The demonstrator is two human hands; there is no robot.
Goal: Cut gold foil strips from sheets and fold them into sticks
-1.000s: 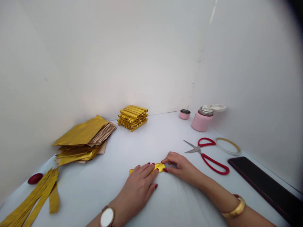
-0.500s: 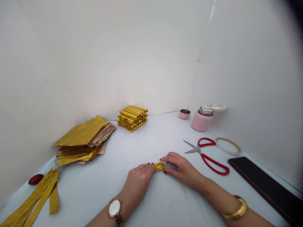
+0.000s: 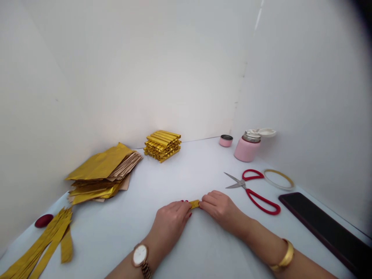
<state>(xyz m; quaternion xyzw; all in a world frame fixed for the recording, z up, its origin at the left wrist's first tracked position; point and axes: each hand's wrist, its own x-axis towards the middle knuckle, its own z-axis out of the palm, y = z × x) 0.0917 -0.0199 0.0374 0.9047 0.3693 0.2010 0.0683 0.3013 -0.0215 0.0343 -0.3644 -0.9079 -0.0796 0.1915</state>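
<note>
A short folded strip of gold paper [image 3: 194, 204] lies between my two hands, low over the white table. My left hand [image 3: 172, 217], with a watch on its wrist, pinches the strip's left end. The right end is gripped by the fingertips of my right hand [image 3: 220, 209], which has a gold bangle on its arm. Both ends of the strip are hidden under my fingers. Open scissors [image 3: 243, 183] with red handles lie to the right of my right hand.
Gold paper sheets [image 3: 101, 164] are piled at left, with loose gold strips [image 3: 49, 244] and a dark red oval object [image 3: 44, 221] nearer. Folded gold strips [image 3: 162, 145] are stacked at the back. A pink jar [image 3: 247, 150], pink cap [image 3: 226, 141], tape ring [image 3: 279, 179] and dark phone [image 3: 322, 228] stand right.
My right hand has closed from a spread pose onto the strip's right end, moving slightly left. My left hand keeps its hold in nearly the same place.
</note>
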